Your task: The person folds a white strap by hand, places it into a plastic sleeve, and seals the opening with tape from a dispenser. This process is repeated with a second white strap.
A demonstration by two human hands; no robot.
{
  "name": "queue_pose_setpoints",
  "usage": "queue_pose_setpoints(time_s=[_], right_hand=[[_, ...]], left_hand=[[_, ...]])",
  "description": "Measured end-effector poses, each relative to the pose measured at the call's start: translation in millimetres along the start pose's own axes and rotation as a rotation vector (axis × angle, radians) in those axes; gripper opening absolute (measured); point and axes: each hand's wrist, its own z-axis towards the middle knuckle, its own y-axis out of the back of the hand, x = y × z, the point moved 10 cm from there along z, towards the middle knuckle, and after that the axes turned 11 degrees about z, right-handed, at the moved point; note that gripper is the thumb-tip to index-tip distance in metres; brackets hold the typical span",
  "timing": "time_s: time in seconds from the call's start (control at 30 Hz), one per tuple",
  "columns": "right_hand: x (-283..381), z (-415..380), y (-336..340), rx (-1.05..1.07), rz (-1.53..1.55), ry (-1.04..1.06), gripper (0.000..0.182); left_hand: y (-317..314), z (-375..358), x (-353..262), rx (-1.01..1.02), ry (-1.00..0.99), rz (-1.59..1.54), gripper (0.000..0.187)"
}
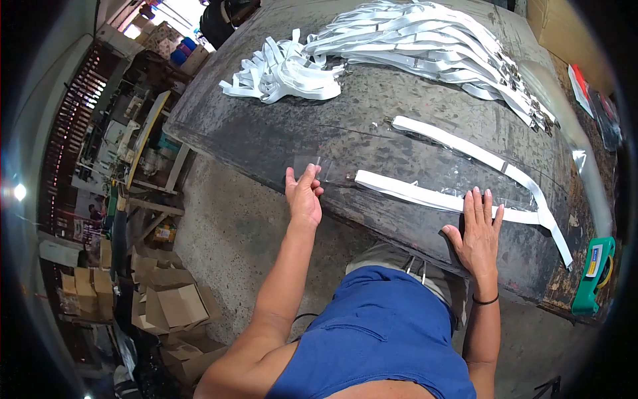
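Observation:
My left hand (pixel 305 194) is at the table's front edge, thumb and fingers pinched on a piece of clear plastic film (pixel 307 161). How far the film reaches is hard to see. My right hand (pixel 478 233) lies flat, fingers stretched out, across the nearer band of a pair of white suspenders (pixel 405 189). The suspenders are laid out in two bands that meet at the right, with metal clips at their ends. Shiny clear plastic shows between and beneath the bands.
At the back lie a long pile of white suspenders (pixel 425 46) and a tangled white bundle (pixel 282 73). A green tape dispenser (pixel 593 276) sits at the table's right corner, near a roll of clear plastic tubing (pixel 581 156). Cardboard boxes (pixel 176 306) stand on the floor at left.

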Motion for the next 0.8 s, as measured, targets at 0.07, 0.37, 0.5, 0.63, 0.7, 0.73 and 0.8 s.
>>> queue_pose_setpoints(time_s=[0.07, 0.37, 0.5, 0.63, 0.7, 0.73, 0.8], right_hand=[[1.0, -0.2, 0.5, -0.012, 0.004, 0.01, 0.086], [1.4, -0.5, -0.7, -0.009, -0.008, 0.019, 0.086], [1.0, -0.6, -1.2, 0.001, -0.018, 0.013, 0.087], [2.4, -0.1, -1.1, -0.006, -0.024, 0.024, 0.087], [1.7, -0.2, -1.5, -0.005, -0.023, 0.021, 0.086], [1.7, -0.2, -1.7, -0.007, -0.026, 0.023, 0.086], [2.0, -0.7, -1.9, -0.006, -0.029, 0.026, 0.086]], left_hand=[[1.0, 5.5, 1.5, -0.02, -0.006, 0.037, 0.088], [-41.7, -14.8, -37.0, 0.039, -0.298, 0.281, 0.03], [-82.4, -71.5, -71.8, -0.016, -0.908, 0.914, 0.024], [-121.3, -114.8, -55.3, 0.084, -1.204, 1.107, 0.027], [-131.8, -125.3, -41.0, 0.158, -1.211, 1.15, 0.027], [-134.2, -125.6, -32.8, 0.186, -1.185, 1.171, 0.028], [-138.7, -131.0, -28.0, 0.193, -1.192, 1.19, 0.03]])
